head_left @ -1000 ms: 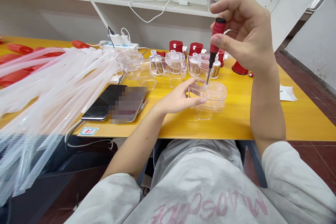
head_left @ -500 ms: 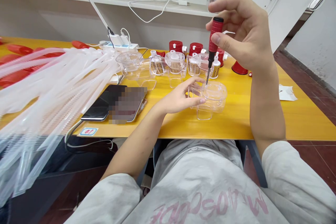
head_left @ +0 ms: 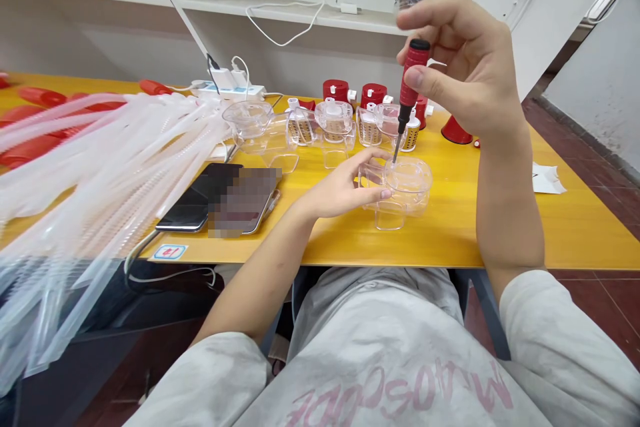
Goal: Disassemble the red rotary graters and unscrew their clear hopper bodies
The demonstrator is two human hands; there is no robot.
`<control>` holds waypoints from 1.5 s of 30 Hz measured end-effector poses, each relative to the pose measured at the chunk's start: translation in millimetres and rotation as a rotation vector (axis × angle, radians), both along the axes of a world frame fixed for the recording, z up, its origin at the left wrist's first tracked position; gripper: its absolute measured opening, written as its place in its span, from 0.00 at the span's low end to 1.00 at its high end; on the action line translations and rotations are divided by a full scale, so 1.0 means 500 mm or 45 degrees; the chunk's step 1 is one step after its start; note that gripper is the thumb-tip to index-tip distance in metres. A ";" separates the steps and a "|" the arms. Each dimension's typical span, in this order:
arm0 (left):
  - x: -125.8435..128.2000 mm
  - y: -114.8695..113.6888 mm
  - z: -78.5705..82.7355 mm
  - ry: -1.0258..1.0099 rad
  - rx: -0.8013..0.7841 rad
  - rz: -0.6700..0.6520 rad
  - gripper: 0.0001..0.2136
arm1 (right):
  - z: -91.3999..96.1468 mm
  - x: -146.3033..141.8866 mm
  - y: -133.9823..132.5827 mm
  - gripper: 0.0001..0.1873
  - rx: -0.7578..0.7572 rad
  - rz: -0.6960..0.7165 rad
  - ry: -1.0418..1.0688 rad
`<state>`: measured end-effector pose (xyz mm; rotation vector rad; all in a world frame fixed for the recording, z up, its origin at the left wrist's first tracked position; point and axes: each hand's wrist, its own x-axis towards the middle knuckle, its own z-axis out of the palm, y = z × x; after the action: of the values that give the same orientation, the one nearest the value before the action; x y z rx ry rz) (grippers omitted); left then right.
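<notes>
My left hand (head_left: 353, 185) is wrapped round the left side of a clear plastic housing (head_left: 409, 180) standing on the yellow table. Up above it, my right hand (head_left: 465, 60) grips a red-handled screwdriver (head_left: 413, 73) between thumb and fingers. The screwdriver is tilted slightly, and its tip meets the rear left of the housing's round top. Whether a screw sits under the tip is too small to tell. Behind stand more clear housings (head_left: 250, 120), white perforated baskets (head_left: 370, 128) and red round caps (head_left: 335, 90).
Long clear plastic tubes (head_left: 125, 167) with red ends spread over the table's left side. Two phones (head_left: 200, 197) lie left of my forearm. A power strip (head_left: 235, 88) stands behind them. A red cone-shaped part (head_left: 456, 131) and white paper (head_left: 546, 178) are at the right.
The screwdriver handle and my right hand have shifted slightly down and right. The tip stays on the housing, and my left hand keeps its hold.
</notes>
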<state>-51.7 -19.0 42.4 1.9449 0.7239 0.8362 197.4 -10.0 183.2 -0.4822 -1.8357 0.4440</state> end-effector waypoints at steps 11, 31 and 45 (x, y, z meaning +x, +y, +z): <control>0.000 -0.001 0.002 -0.002 -0.023 -0.004 0.37 | 0.002 -0.001 0.000 0.19 0.065 0.070 -0.015; -0.001 0.002 -0.002 -0.016 -0.015 -0.026 0.38 | 0.005 -0.004 -0.020 0.15 -0.024 0.020 -0.021; -0.001 -0.003 0.003 -0.009 -0.045 -0.030 0.37 | 0.004 0.000 -0.014 0.24 -0.045 0.076 0.008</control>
<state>-52.0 -20.4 43.8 1.9148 0.7057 0.8107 197.5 -17.1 185.3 -0.4500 -1.8423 0.5189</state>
